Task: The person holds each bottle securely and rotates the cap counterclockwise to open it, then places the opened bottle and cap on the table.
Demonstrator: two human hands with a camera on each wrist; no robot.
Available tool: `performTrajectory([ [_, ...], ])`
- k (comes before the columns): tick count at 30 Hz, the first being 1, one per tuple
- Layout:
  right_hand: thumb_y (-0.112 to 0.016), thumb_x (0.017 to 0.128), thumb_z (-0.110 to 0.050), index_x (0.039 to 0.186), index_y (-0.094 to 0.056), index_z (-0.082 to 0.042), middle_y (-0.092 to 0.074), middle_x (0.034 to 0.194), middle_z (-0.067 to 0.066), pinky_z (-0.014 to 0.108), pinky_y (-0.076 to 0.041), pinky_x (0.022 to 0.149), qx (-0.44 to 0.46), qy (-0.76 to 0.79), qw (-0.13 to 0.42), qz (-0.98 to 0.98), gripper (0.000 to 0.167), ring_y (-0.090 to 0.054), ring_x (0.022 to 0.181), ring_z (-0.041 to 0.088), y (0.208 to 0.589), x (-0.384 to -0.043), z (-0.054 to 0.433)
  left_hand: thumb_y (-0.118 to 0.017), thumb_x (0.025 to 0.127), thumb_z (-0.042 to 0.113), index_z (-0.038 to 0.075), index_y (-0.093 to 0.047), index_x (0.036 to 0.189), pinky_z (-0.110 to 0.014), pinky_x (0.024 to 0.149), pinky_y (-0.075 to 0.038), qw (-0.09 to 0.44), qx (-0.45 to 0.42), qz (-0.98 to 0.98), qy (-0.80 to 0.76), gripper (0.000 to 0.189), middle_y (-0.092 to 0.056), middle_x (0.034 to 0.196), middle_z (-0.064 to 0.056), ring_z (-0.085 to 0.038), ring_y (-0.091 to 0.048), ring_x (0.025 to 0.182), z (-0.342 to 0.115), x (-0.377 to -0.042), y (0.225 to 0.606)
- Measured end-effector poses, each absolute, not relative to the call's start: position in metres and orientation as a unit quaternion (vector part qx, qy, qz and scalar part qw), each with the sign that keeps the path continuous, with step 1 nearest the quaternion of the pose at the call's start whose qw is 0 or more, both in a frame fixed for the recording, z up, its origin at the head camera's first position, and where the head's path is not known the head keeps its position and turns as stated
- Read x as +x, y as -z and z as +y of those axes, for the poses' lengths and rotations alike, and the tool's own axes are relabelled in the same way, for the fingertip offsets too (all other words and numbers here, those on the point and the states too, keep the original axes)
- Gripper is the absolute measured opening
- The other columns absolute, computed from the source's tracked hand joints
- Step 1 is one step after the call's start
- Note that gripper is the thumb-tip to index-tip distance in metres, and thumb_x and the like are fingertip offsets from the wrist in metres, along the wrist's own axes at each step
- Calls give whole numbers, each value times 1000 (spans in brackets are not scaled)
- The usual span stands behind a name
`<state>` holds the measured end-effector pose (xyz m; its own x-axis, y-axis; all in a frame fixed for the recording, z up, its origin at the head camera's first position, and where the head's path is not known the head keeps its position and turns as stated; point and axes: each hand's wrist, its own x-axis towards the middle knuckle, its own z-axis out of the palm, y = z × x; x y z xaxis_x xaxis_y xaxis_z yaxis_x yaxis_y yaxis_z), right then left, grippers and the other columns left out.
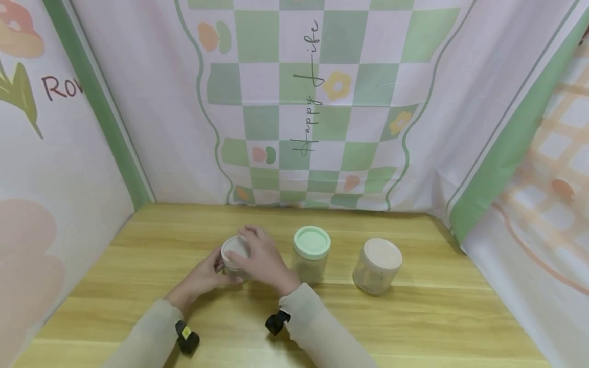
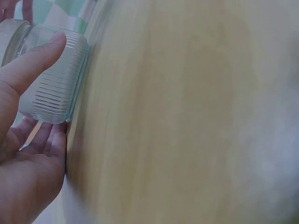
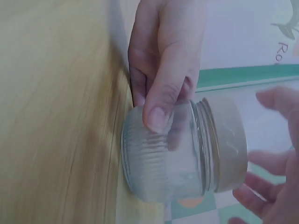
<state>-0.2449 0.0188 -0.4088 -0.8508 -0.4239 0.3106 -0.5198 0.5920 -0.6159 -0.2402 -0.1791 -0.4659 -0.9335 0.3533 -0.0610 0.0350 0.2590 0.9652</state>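
A ribbed clear glass jar (image 3: 147, 163) with a whitish lid (image 1: 236, 247) stands upright on the table, left of centre. My left hand (image 1: 202, 278) holds its body, thumb along the ribbed side and fingers around the other side in the left wrist view. Over the lid hovers my right hand (image 1: 266, 261), its fingers spread around the rim. In the right wrist view its fingertips (image 3: 244, 193) lie right at the lid's edge, while the thumb stands off from it.
Just right of my right hand stands a glass jar with a mint-green lid (image 1: 312, 242). Farther right is another glass jar with a pale beige lid (image 1: 383, 253). The wood-grain table (image 1: 414, 327) ends at a patterned curtain (image 1: 303, 117) behind, with more cloth at both sides.
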Motion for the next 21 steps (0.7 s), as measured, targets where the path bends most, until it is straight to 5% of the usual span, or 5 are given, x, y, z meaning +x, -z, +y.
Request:
performTrajectory([
  [9, -63, 94, -55, 131, -65, -8, -55, 129, 12, 50, -42, 99, 227, -257, 131, -930, 60, -49, 119, 28, 405, -236, 8, -87, 80, 28, 16, -25, 157, -63, 117, -16, 136, 111, 785, -594, 101, -30, 160, -10, -37, -25, 147, -180, -242, 470],
  [21, -61, 94, -60, 135, -60, -3, -54, 128, 16, 45, -44, 100, 215, -184, 140, -949, 71, -47, 119, 29, 408, -235, 1, -89, 78, 28, 13, -29, 155, -64, 116, -16, 135, 101, 789, -591, 99, -35, 157, -12, -36, -29, 146, -181, -243, 472],
])
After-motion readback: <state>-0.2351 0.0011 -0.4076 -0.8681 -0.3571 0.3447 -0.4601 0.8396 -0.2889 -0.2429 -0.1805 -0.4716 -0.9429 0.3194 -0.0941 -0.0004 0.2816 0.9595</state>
